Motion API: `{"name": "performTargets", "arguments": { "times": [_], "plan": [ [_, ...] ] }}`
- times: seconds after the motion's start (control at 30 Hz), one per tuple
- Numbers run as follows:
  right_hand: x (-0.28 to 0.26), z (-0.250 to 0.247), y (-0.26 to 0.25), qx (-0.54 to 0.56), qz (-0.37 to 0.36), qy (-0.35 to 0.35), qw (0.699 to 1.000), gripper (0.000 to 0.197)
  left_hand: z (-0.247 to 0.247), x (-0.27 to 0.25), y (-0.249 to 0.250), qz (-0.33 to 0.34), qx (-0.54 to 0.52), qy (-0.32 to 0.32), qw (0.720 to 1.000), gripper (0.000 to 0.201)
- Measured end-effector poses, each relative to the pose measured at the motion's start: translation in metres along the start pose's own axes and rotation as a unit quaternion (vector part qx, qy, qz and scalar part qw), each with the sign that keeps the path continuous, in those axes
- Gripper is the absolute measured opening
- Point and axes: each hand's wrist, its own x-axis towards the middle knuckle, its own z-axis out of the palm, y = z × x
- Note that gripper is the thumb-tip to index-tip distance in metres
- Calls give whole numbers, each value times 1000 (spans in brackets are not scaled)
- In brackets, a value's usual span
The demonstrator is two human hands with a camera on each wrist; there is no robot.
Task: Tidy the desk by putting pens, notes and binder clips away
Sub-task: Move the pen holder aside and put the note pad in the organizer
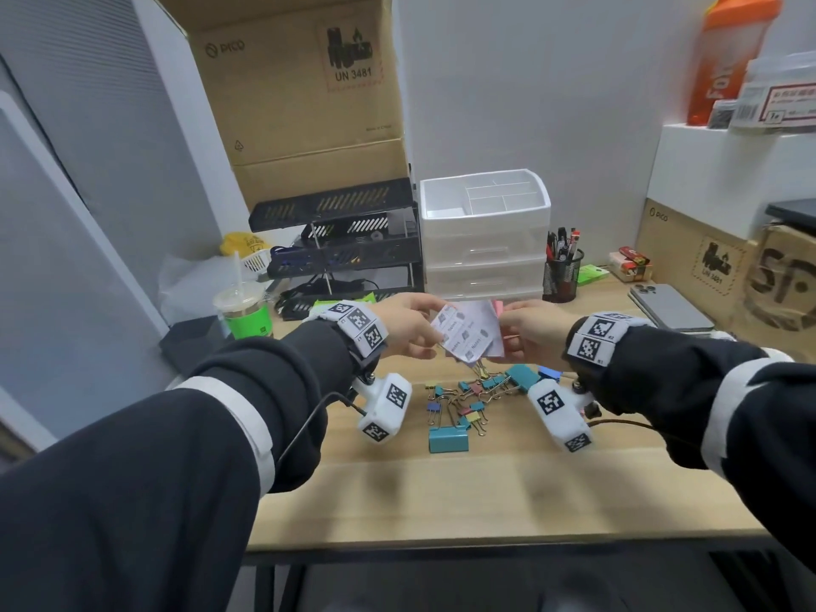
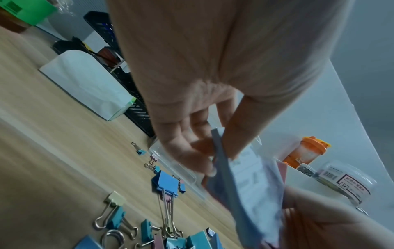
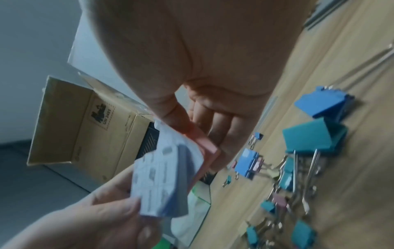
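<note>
Both hands hold a small stack of note pads in the air above the desk. My left hand pinches the white printed pad at its left edge, thumb on top. My right hand grips the pink pad at the stack's right side. Under the hands a pile of coloured binder clips lies on the wooden desk, with a large teal clip in front. More clips show in the left wrist view. A mesh cup of pens stands behind.
A white drawer organiser with open top compartments stands at the back centre, a black mesh tray rack to its left. A drink cup, green notes, a phone and cardboard boxes ring the desk.
</note>
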Motion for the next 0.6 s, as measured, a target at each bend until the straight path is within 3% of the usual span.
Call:
{"name": "performTargets", "arguments": {
  "times": [0.17, 0.37, 0.6],
  "plan": [
    [-6, 9, -1, 130, -18, -65, 989, 31, 2, 8, 4, -2, -44, 82, 996, 34],
    [-4, 13, -10, 241, -66, -30, 968, 44, 5, 12, 16, -30, -84, 154, 984, 17],
    [-4, 19, -6, 261, -47, -89, 960, 48, 19, 12, 20, -20, -215, 161, 963, 23]
  ]
}}
